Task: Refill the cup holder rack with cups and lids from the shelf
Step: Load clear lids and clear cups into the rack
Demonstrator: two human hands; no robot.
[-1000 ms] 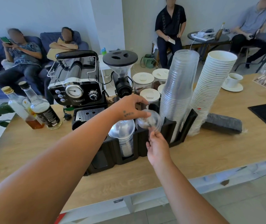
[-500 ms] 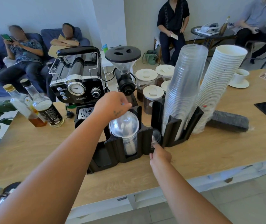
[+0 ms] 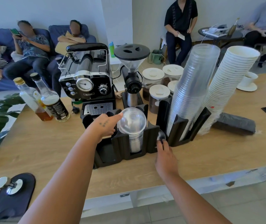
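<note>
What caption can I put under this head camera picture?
Left hand touches the lid stack in the black rack; right hand pinches one clear lid beside it.

Both arms outstretched, left hand (image 3: pixel 105 125) forefinger straight, right hand (image 3: pixel 165 153) lower, back up, fingertips forward.

Your left hand (image 3: pixel 106 125) lays 1 straight finger against the dome-lid stack (image 3: pixel 131 122) in the black rack (image 3: pixel 121 147). Your right hand (image 3: pixel 166 157) touches 1 clear lid (image 3: pixel 161 135) in the next slot, beside the clear cup stack (image 3: pixel 192 94) and paper cup stack (image 3: pixel 229 88).
</note>
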